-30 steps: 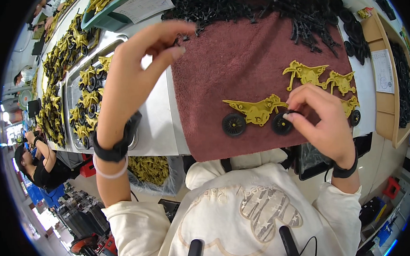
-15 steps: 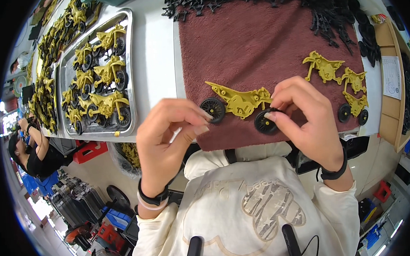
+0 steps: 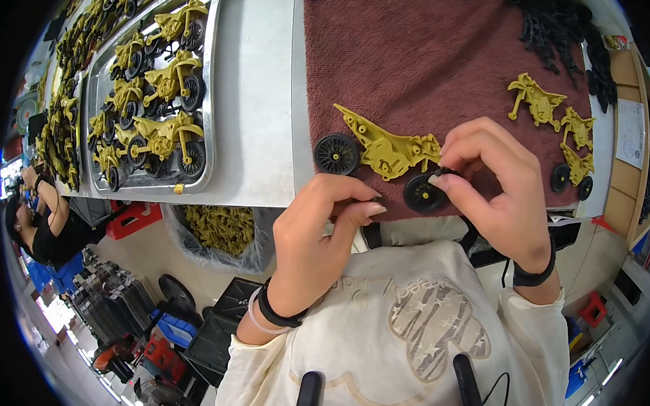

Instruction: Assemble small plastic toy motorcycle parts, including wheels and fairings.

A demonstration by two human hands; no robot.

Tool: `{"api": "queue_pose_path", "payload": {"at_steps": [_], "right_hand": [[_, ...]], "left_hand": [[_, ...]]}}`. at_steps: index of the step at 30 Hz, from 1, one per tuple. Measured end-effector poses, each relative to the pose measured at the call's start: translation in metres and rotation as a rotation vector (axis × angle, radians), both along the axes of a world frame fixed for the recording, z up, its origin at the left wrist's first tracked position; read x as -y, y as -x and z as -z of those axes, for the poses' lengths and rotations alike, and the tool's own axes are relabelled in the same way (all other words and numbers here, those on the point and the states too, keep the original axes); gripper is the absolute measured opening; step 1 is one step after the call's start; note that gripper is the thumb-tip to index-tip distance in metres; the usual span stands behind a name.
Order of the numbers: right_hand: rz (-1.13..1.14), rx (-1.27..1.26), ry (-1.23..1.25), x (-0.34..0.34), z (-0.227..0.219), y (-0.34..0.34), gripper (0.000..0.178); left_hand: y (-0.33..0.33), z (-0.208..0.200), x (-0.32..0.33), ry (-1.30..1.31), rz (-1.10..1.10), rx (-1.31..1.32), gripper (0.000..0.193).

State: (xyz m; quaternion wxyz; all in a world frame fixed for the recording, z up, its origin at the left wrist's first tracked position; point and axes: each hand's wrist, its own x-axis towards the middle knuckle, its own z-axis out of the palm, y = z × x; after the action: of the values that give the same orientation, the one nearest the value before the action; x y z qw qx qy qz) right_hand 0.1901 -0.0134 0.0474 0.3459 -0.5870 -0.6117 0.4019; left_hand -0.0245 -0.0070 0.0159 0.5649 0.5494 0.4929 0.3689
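Yellow toy motorcycle body with two black wheels lies between the hands

Nearest, left of the person and below the table edge, a clear plastic bag (image 3: pixel 255 259) is filled with yellow parts. The left hand (image 3: pixel 318 225) is at the near edge of the dark red cloth (image 3: pixel 399 64), its thumb and forefinger curled almost together; whether anything sits between them I cannot tell. To its right, the right hand (image 3: pixel 503 186) pinches a small black piece (image 3: pixel 445 171) between thumb and finger, its shape mostly hidden.

Just beside those fingertips lies the right wheel (image 3: pixel 416 198), black, with a yellow dot at its hub. The left wheel (image 3: pixel 327 160), farther off, is black too, spoked inside a thick tyre, with the same yellow centre. Between them the motorcycle body (image 3: pixel 391 154) lies on the near part of the cloth: yellow, its surface broken by raised posts and small recesses, a long pointed tail reaching far and left. Its right end runs close to the right hand. How the wheels join it cannot be made out.

Farther right on the cloth are more yellow bodies (image 3: pixel 540 102). Off to the left, a metal tray (image 3: pixel 212 85) holds yellow motorcycles with black wheels. Far right, black parts (image 3: pixel 555 30) are heaped.
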Motion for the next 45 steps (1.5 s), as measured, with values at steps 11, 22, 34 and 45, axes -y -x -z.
{"api": "queue_pose_path", "payload": {"at_steps": [11,22,34,45], "right_hand": [[-0.031,0.014,-0.035,-0.001,0.001,-0.001,0.016],[-0.007,0.053,-0.014,-0.002,-0.002,-0.010,0.016],[-0.008,0.064,0.055,-0.009,-0.006,-0.008,0.014],[-0.253,0.126,0.408,-0.064,-0.016,-0.021,0.011]], "left_hand": [[-0.006,-0.001,-0.010,-0.738,0.227,-0.748,0.015],[-0.017,-0.019,-0.015,-0.614,0.325,-0.817,0.013],[-0.016,-0.008,-0.017,-0.698,0.327,-0.792,0.015],[-0.017,-0.011,-0.019,-0.694,0.403,-0.864,0.012]]}}
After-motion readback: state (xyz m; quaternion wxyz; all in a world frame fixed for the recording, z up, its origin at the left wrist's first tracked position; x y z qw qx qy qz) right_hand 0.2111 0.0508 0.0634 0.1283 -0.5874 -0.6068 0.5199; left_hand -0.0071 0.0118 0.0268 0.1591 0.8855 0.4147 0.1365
